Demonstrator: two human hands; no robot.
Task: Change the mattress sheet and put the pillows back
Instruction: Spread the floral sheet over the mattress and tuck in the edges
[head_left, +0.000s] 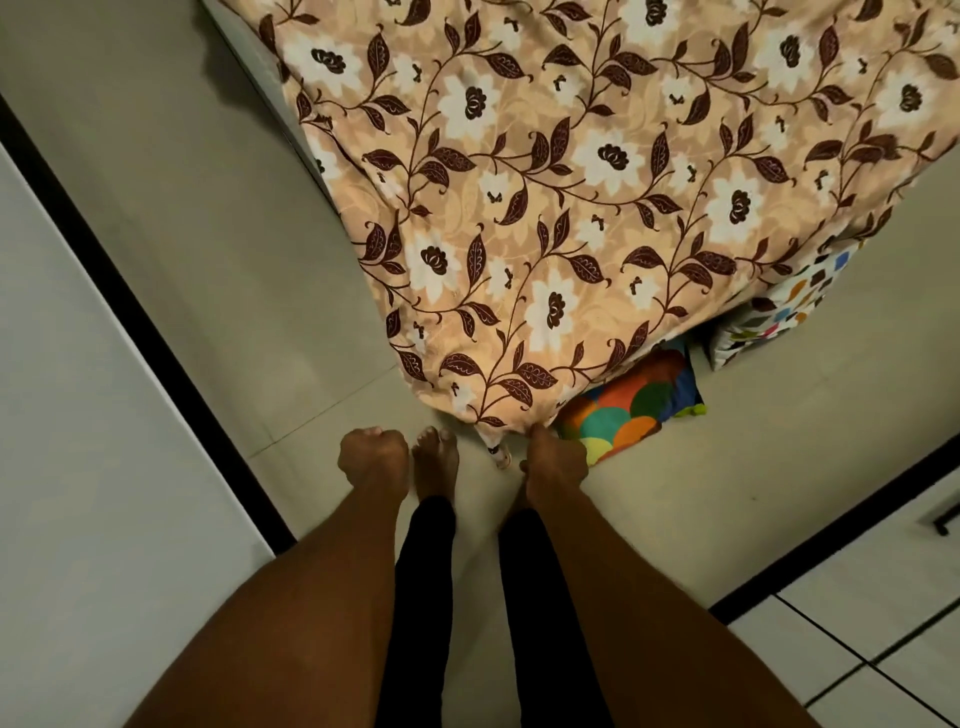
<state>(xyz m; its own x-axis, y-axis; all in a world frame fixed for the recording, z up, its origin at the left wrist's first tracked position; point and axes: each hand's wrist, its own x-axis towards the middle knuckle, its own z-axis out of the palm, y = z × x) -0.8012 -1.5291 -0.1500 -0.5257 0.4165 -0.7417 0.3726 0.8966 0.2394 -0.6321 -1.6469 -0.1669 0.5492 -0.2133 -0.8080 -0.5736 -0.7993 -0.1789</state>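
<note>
The right hand (553, 457) pinched the near corner of the floral sheet (571, 182), which lay spread over the mattress; the left hand (373, 457) was curled shut, holding nothing. Two pillows (631, 402) waited on the floor beside — best to pull the corner taut and low before tucking.

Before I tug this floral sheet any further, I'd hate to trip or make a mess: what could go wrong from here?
1. The floral sheet corner hangs by your bare feet; you might step on it.
2. Only the right hand pinches the corner while the left hand holds nothing, so it may pull unevenly.
3. The colourful pillow on the floor could be dragged or kicked.
</note>
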